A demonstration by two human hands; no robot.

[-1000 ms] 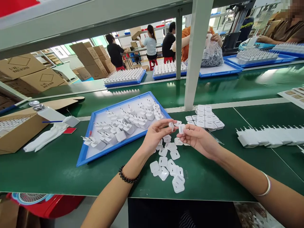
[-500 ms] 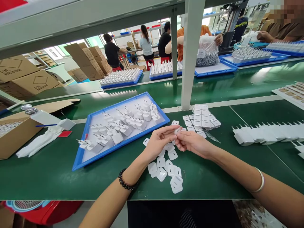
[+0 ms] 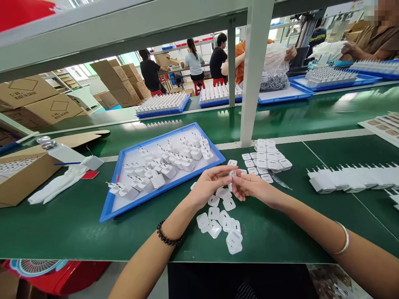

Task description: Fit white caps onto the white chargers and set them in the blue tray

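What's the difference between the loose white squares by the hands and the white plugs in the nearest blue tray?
The loose squares are thin and flat; the plugs are chunky blocks. The plugs have prongs sticking out; the loose squares show none. The loose squares lie on the green table, the plugs in the blue tray. Both are white and untidily scattered.

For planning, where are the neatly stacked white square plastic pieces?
Head view: the neatly stacked white square plastic pieces lie right of centre, beyond the right hand.
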